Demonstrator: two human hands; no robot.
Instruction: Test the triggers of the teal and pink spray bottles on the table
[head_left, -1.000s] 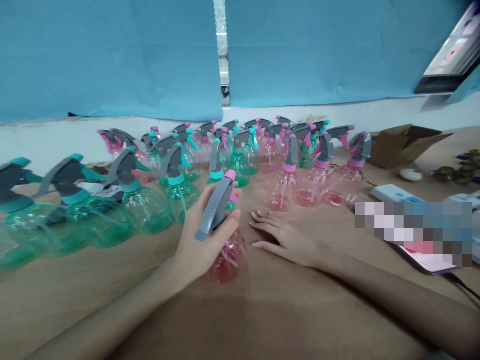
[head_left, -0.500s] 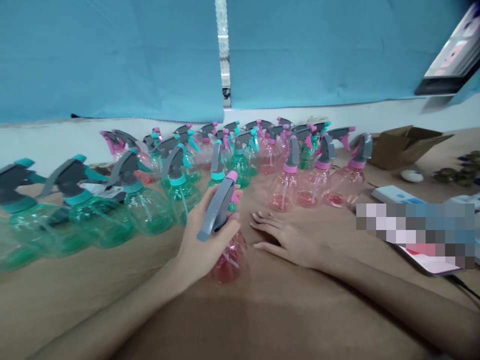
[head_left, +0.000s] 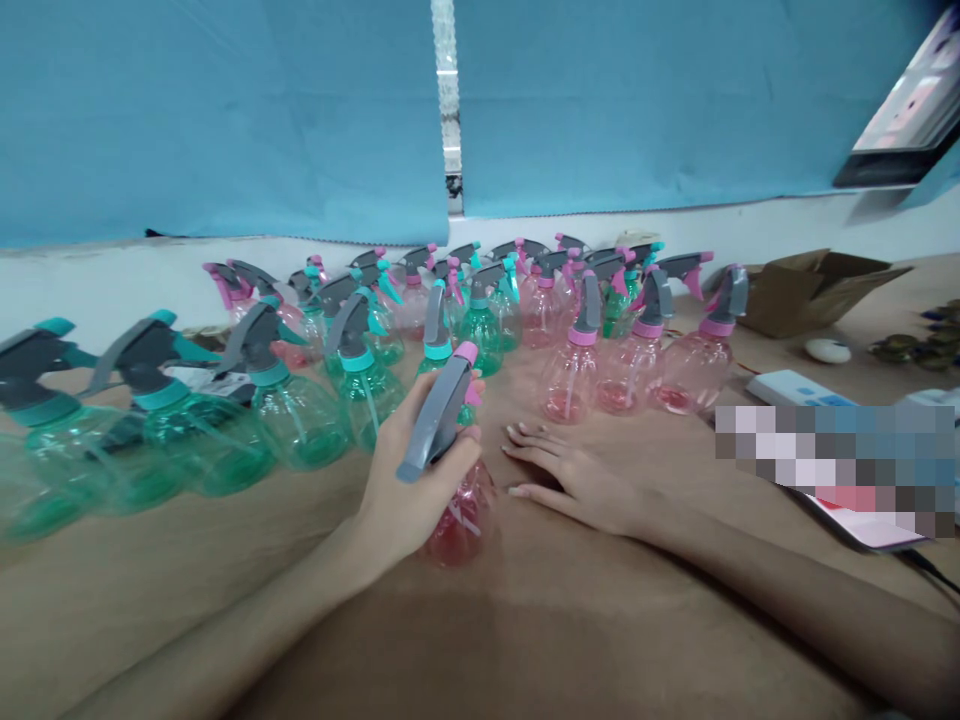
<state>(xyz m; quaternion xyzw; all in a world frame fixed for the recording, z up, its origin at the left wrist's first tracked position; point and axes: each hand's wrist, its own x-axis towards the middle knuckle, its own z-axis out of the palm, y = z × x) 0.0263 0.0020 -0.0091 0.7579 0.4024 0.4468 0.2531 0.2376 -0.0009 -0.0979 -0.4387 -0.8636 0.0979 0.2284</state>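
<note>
My left hand [head_left: 420, 470] is wrapped round the neck of a pink spray bottle [head_left: 459, 525] with a grey head and pink nozzle. The bottle stands upright on the table; its neck is hidden by my fingers. Palm down on the wood lies my right hand [head_left: 574, 475], fingers stretched out and holding nothing, just right of that bottle. Beyond it stand several clear pink spray bottles [head_left: 568, 375] with grey and pink heads. On the left runs a line of green spray bottles [head_left: 300, 425] with grey and turquoise heads.
Further back, more spray bottles [head_left: 480, 325] of both colours crowd toward the wall. An open cardboard box [head_left: 795, 295] sits at the back right, with a white oval object [head_left: 827, 351] before it. A partly blurred-out device with a cable [head_left: 934, 570] lies at the right.
Both hands and the held spray bottle stay in place. The whole view has shifted only very slightly.
</note>
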